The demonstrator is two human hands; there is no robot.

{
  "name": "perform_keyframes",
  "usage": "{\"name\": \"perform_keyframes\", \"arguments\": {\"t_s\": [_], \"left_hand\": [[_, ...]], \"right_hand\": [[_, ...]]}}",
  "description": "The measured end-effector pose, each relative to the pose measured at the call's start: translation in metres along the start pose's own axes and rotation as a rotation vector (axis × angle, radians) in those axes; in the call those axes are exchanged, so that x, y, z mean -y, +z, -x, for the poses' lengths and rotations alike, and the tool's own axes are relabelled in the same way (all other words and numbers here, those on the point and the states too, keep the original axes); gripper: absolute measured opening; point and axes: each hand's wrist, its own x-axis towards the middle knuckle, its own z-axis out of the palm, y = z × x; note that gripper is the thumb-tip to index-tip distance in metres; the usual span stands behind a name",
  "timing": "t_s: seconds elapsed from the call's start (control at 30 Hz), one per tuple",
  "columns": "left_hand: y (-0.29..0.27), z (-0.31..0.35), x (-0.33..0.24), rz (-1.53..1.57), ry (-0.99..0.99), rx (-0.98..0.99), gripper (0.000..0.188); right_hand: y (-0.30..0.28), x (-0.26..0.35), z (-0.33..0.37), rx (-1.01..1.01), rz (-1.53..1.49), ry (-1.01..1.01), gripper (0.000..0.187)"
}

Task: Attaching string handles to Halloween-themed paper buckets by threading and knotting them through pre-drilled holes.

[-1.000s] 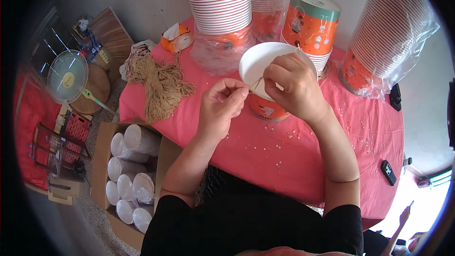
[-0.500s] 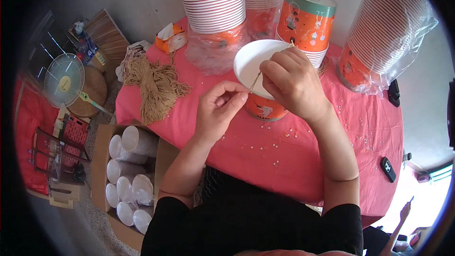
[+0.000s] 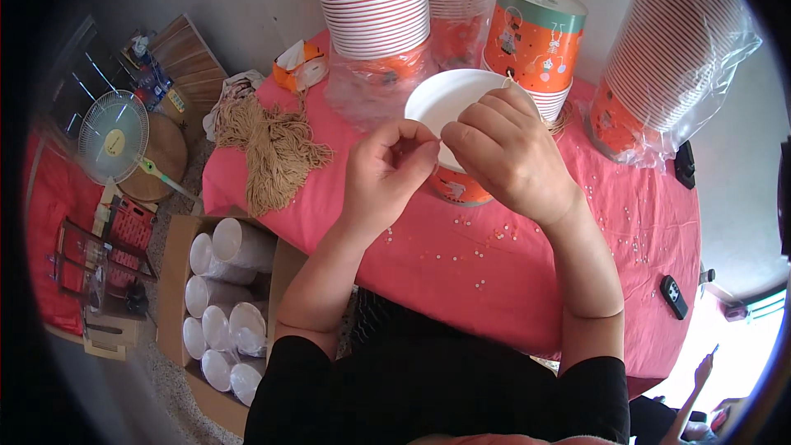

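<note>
A box [image 3: 288, 259] holds white cups [image 3: 217, 327], their far ends hidden. The left hand [image 3: 383, 169] has thumb and forefinger pinched narrow; anything between is too small to see. Behind, a stack [image 3: 371, 4] is cut off above. The bucket [image 3: 437, 107] stands under the 2 hands; the right hand [image 3: 507, 148] covers much of it. Its curled fingertips are hidden, so I cannot tell their grip. A cord [image 3: 509, 80] shows at the bucket's rim.
</note>
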Motion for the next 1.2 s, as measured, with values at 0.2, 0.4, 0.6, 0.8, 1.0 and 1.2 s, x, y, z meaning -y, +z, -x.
{"name": "perform_keyframes", "arguments": {"t_s": [0.2,0.4,0.6,0.8,1.0,1.2], "left_hand": [[-0.005,0.000,0.005,0.028,0.020,0.065,0.008],[-0.011,-0.004,0.005,-0.252,0.243,0.063,0.012],[-0.011,0.002,0.004,-0.464,0.298,0.102,0.012],[-0.016,0.004,0.000,-0.503,0.311,0.200,0.014],[-0.030,0.004,0.000,-0.504,0.256,0.206,0.023],[-0.037,0.001,0.021,-0.610,0.352,0.313,0.028]], "right_hand": [[-0.007,0.003,-0.002,0.011,0.012,-0.011,0.018],[-0.029,-0.002,-0.008,-0.171,0.119,-0.005,0.017],[-0.041,-0.020,-0.004,-0.287,0.169,0.153,0.016],[-0.031,-0.025,0.001,-0.325,0.099,0.270,0.015],[-0.032,-0.026,0.002,-0.307,0.034,0.313,0.014],[-0.038,-0.026,0.003,-0.274,-0.137,0.389,0.012]]}}
